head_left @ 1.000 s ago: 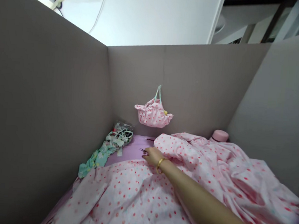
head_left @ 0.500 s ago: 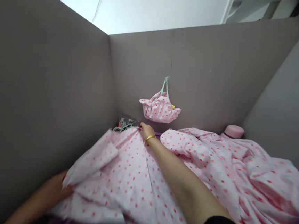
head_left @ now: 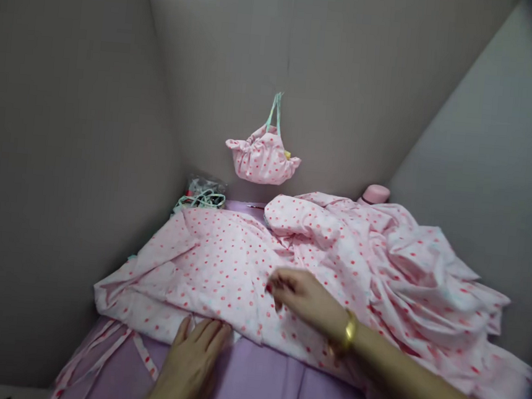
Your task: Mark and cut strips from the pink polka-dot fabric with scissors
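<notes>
A pale pink cloth with red dots lies spread over the purple sheet, its near edge running across the lower middle. My left hand rests on that near edge, fingers stretched out and pointing away from me. Above the cloth's right part hovers my right hand, a gold bangle on its wrist. Its fingers are loosely bent, a gap shows beside the thumb, and nothing is seen in them. Dotted fabric ties trail from the cloth's left corner.
Heaped dotted fabric fills the right side. A small gathered dotted pouch hangs by mint cords on the back grey panel. In the left corner are mint cords and a clear plastic bag; a pink lid stands at back right.
My right hand has let go of the cloth's far edge and drawn back. My left hand has moved from the left corner to the near edge. The cloth lies flatter, and the view tilts lower.
</notes>
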Tool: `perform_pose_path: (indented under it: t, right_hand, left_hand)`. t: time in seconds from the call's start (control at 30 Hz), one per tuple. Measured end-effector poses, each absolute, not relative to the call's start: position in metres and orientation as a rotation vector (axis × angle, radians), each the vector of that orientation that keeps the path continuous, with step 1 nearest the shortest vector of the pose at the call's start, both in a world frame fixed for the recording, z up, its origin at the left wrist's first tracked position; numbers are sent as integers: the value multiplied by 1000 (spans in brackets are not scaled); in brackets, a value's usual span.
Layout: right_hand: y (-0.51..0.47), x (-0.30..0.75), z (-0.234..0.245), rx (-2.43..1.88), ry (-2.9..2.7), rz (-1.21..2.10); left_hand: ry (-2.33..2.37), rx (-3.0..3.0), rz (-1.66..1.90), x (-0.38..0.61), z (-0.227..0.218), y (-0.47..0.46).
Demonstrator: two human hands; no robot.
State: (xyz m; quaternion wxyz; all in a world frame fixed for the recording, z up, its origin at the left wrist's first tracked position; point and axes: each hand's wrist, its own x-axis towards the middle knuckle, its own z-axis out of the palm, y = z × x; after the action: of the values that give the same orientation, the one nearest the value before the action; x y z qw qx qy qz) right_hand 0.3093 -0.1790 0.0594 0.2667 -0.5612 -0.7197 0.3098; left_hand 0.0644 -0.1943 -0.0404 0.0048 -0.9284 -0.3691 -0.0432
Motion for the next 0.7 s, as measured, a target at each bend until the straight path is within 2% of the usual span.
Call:
perform_pose_path:
  t: [0.07, 0.13, 0.23, 0.3, 0.57, 0.7]
  right_hand:
    - [-232, 312, 33, -1600, -2012, 722]
    - [-275, 321, -2, -1743, -2090, 376]
    - [-311, 345, -49, -2025, -2070, -99]
    - [-315, 362, -60, -2146, -2049, -205]
    - [-275, 399, 12, -2055, -1859, 181]
    - [-284, 367, 8, -1860, -1536, 269]
  left_hand:
    - [-1316, -2936, 5, 66, -27, -187]
    - [-1340, -2951, 45, 62, -18, -179]
    - [-1300, -2983, -44, 49, -15, -169]
    - [-1276, -3016, -149, 37, -15, -163]
    - [-1405, -3334, -283, -4, 17, -176]
    - [-1434, -3261, -383, -11, 3, -190]
